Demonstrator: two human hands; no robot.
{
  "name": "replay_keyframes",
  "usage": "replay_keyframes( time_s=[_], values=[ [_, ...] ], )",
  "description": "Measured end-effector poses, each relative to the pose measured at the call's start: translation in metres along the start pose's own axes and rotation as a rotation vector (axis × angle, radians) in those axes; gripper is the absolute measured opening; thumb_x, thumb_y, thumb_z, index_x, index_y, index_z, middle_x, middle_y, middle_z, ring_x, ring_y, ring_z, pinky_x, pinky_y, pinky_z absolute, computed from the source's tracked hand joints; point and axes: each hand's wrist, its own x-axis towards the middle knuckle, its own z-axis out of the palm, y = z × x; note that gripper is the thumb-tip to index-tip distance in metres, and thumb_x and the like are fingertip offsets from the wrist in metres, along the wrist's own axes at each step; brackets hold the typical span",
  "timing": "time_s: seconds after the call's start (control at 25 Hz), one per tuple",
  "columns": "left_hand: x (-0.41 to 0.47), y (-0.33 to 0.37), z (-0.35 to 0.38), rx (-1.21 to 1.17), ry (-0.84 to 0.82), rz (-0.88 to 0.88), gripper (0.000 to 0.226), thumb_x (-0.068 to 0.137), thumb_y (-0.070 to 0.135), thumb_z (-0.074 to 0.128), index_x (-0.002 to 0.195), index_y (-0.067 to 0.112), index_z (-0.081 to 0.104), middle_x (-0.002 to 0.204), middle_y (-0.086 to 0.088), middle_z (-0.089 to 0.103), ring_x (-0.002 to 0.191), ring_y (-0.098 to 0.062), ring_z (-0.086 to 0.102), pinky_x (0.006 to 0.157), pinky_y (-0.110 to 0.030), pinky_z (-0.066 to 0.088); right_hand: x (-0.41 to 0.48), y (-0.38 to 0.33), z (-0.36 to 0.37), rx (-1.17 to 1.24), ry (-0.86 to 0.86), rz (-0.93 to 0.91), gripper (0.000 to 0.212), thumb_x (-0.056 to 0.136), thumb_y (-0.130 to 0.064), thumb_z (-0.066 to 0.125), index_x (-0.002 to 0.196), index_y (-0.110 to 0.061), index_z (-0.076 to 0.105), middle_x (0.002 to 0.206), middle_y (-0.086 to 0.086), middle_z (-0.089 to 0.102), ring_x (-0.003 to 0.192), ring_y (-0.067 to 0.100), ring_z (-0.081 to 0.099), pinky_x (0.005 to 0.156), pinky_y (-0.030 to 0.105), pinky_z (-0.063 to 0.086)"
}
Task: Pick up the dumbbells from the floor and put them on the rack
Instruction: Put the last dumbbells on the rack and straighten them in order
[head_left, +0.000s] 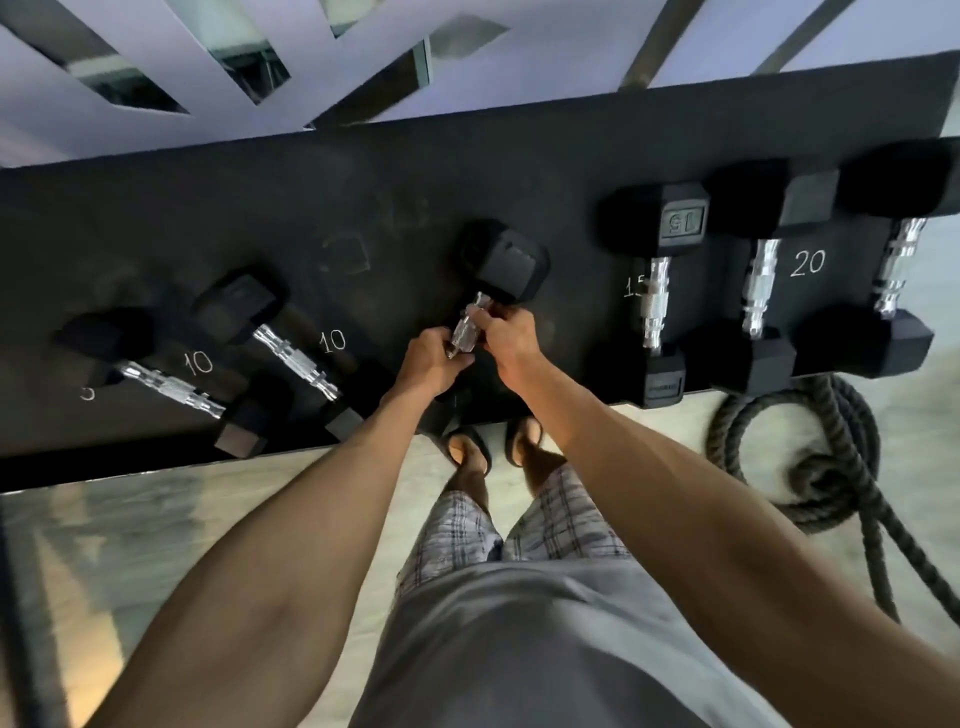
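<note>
**Head view, looking down.** A flat black rack (311, 197) carries white weight marks.

- **Held dumbbell** (506, 262): black hexagonal rubber heads on a knurled chrome handle, over the middle of the rack. Its long axis runs obliquely. The far head points away and to the right, and the near head points toward the person, mostly hidden under the wrists. Whether the far head rests on the rack cannot be told.
- **Hands:** the left hand (428, 361) grips the near part of the handle. The right hand (506, 332) grips the far part, just beside the far head. The fingers (496, 316) of both hands are curled round the chrome.
- **Left of the held dumbbell:** a small black hexagonal dumbbell (293, 358) beside a mark "10". Past it is a second small black dumbbell (166, 387) beside another "10", then a cut-off mark, perhaps "5".
- **Right of the held dumbbell:**
  - A medium black dumbbell (655, 296) has its far head embossed "15", seen inverted. A mark "15" sits partly behind its handle.
  - Beyond it, a large black dumbbell (759, 291) and a further large black dumbbell (898, 270) flank the mark "20".
  - A coiled dark rope (810, 467) lies on the pale floor (156, 519), nearer the person.
</note>
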Motion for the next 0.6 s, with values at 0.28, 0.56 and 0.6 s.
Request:
replay_keyframes(
  time_s=[0.28,0.56,0.6],
  values=[
    [0.002,-0.004,0.004,-0.136,0.010,0.009,0.028,0.081,0.021,0.077,0.106,0.008,0.072,0.098,-0.012,0.074,0.091,-0.023,0.067,0.074,-0.026,0.044,0.004,-0.003,0.004,-0.082,0.067,-0.018,0.007,0.087,-0.019,0.070,0.082,-0.015,0.068,0.096,0.013,0.074,0.093,0.025,0.071,0.089,0.047,0.057],
    [-0.003,0.034,0.019,-0.533,0.105,-0.039,0.024,0.084,0.014,0.074,0.105,0.002,0.071,0.087,-0.006,0.071,0.066,-0.002,0.060,0.054,-0.005,0.042,0.019,-0.049,-0.004,-0.458,-0.010,-0.221,0.024,0.085,-0.026,0.068,0.098,-0.006,0.071,0.096,0.008,0.074,0.091,0.023,0.070,0.083,0.043,0.058],
    [0.000,0.036,0.021,-0.553,0.120,-0.057,0.021,0.085,0.013,0.073,0.102,0.001,0.070,0.084,-0.005,0.069,0.063,-0.002,0.058,0.052,-0.005,0.041,0.020,-0.054,-0.003,-0.505,-0.027,-0.248,0.024,0.086,-0.027,0.068,0.099,-0.006,0.071,0.096,0.007,0.074,0.092,0.023,0.070,0.082,0.041,0.058]
  ],
)
